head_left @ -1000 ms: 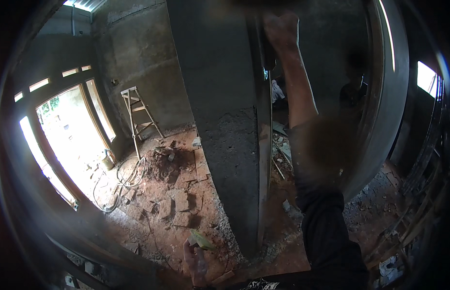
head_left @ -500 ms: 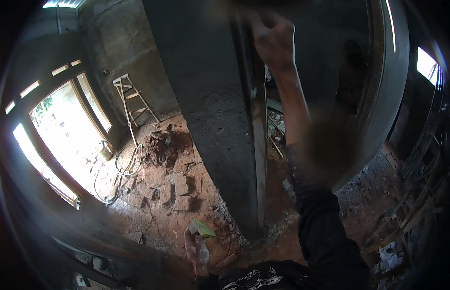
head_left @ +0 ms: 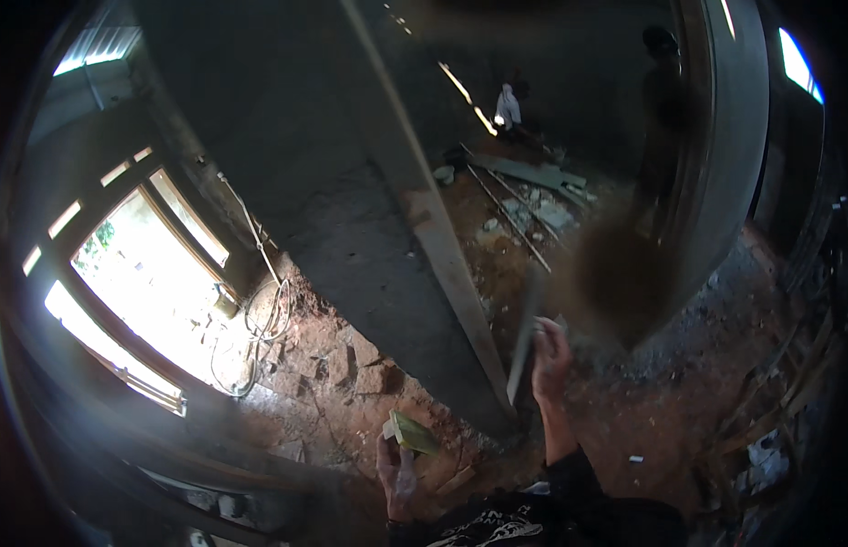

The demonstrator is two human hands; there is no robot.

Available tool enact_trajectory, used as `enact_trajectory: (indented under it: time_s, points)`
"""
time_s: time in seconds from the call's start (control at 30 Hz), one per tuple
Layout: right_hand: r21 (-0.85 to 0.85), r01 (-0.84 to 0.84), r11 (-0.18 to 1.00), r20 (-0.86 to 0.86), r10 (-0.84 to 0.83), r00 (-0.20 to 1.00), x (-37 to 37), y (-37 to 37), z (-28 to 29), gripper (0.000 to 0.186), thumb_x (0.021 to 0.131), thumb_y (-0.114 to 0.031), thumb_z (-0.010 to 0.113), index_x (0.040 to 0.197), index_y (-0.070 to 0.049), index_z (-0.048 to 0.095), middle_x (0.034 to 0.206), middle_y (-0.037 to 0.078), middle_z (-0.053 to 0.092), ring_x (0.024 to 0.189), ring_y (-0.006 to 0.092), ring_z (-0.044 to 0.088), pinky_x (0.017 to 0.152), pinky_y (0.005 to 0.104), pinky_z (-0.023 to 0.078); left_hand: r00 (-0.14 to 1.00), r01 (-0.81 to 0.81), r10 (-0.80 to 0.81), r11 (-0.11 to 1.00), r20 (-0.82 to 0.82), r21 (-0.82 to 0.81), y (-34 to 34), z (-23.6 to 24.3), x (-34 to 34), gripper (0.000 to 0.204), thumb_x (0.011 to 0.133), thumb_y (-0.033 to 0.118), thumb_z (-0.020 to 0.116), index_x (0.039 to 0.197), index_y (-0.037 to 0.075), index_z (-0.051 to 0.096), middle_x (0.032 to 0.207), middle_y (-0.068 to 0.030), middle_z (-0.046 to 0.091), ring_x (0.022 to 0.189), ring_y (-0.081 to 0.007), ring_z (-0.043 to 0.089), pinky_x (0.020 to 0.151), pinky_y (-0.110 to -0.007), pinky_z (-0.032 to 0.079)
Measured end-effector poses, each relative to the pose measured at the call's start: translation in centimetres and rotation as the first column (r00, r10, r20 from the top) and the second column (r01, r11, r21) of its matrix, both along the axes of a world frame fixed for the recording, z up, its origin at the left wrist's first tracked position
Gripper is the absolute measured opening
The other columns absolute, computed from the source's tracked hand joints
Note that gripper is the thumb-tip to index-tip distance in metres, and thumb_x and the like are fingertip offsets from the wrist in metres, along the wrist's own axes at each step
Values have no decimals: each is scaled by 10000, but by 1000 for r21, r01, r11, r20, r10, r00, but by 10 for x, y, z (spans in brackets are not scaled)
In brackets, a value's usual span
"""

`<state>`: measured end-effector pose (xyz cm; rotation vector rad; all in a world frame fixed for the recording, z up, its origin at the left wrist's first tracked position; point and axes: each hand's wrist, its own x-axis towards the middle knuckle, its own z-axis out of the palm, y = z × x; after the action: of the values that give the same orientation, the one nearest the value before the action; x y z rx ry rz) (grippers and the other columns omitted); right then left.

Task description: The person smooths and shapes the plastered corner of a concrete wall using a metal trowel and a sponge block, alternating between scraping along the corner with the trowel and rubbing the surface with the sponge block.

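Observation:
My left hand [head_left: 398,479] is low in front of me, its fingers closed around a flat yellow-green block [head_left: 412,433] with a pale part at one end. To its right, my right hand [head_left: 551,365] is raised beside the lower end of the grey wall's edge [head_left: 451,273]. Its fingers are closed at a thin, blurred grey strip [head_left: 526,337] that stands nearly upright. What kind of tool the strip is, I cannot make out. The rough grey plastered wall [head_left: 351,246] slants across the middle, just ahead of both hands.
Left of the wall lie broken bricks [head_left: 378,376] and a coiled hose [head_left: 269,314], near a bright window frame [head_left: 159,196]. Beyond the wall's edge are planks [head_left: 524,170] and rubble. Scrap wood [head_left: 761,428] piles up at right. A dark blurred blob [head_left: 624,278] hides part of the view.
My right hand has come down from high on the wall's edge to low beside it, and the grey strip now shows. My view has shifted; my left hand still holds the yellow-green block.

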<state>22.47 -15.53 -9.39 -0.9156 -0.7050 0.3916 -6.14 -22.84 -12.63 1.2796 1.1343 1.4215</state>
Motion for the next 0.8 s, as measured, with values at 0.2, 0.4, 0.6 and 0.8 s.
enact_trajectory:
  time_s: [0.2, 0.4, 0.6, 0.8]
  points:
    - [-411, -343, 845, -707, -57, 705, 49, -84, -300, 367, 1028, -434, 501, 1138, -111, 638, 818, -25, 597, 690, 94, 573, 619, 290, 496, 926, 336, -218, 845, 307, -416, -18, 21, 62, 388, 1047, 163, 497, 1421, 67, 453, 1277, -71, 596, 1145, -205, 612, 966, -384, 547]
    - [39, -432, 901, -961, 153, 232, 48, -148, -363, 346, 1014, -459, 491, 1017, -135, 613, 784, 10, 611, 601, 158, 591, 549, 332, 497, 896, 440, -324, 735, 304, -515, -11, 6, 103, 404, 1071, 209, 444, 1453, 76, 423, 1330, -79, 573, 1178, -215, 607, 967, -365, 543]
    - [485, -595, 641, -696, 695, 180, 92, -95, -281, 318, 957, -458, 536, 860, -155, 548, 694, -32, 458, 603, 126, 462, 533, 282, 382, 865, 502, -408, 707, 292, -499, 13, -14, 123, 422, 1060, 152, 456, 1469, 59, 412, 1362, -81, 559, 1220, -200, 578, 1021, -362, 497]
    - [529, -572, 628, -637, 738, 222, 71, -36, -153, 284, 974, -346, 532, 939, -69, 584, 762, 48, 546, 625, 173, 509, 532, 335, 432, 827, 561, -471, 724, 305, -403, 33, -18, 160, 418, 1050, 99, 456, 1458, 20, 411, 1364, -74, 559, 1233, -185, 566, 1031, -323, 479]
